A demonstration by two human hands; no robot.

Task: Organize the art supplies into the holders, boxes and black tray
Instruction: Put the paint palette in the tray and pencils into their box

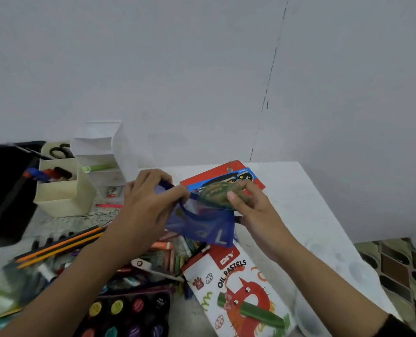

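Over the worktop (pixel 299 190), left hand (pixel 151 203) pinches open a blue pouch (pixel 202 227), its mouth best kept wide; right hand (pixel 253 215) grips a green oval (pixel 214 193).

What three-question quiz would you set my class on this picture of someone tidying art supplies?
1. True or false: the left hand grips the blue mesh pouch.
2. What does the right hand hold? A: a green oval object; B: a ruler; C: a paintbrush.
3. Fill the gap: the red-and-white box reads "OIL ___".
Key: 1 true; 2 A; 3 PASTELS.
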